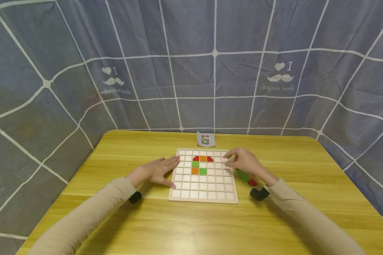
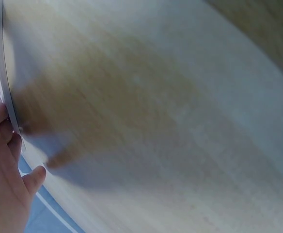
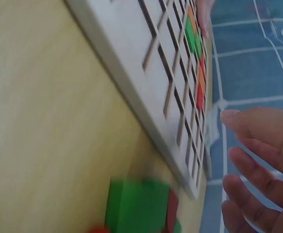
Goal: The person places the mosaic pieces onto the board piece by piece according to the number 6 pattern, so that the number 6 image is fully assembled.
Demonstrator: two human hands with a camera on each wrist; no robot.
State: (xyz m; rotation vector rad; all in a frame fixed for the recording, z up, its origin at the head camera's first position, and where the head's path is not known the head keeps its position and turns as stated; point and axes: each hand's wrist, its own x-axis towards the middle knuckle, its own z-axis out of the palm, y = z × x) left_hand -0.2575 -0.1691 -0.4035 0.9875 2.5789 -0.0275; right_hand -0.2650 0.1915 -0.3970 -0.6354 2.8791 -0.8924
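Observation:
A wooden grid board (image 1: pixel 185 194) lies on the table. Several coloured tiles sit in its upper middle cells: red rounded ones at either side of an orange tile (image 1: pixel 203 158), with green and orange squares lower down. My left hand (image 1: pixel 156 171) rests with spread fingers on the board's left edge; the left wrist view catches only part of it. Over the right edge hovers my right hand (image 1: pixel 244 162), its thumb and fingers apart and nothing visible between them. Beneath that hand lie loose green blocks (image 3: pixel 139 204) and a red piece (image 1: pixel 252 182), partly hidden.
A small printed card (image 1: pixel 206 139) with a coloured grid pattern lies beyond the board, near the table's back edge. A grey curtain (image 1: pixel 191 78) with white lines hangs behind the wooden table (image 1: pixel 191 226). Black wrist-worn devices (image 1: pixel 259 194) sit under both forearms.

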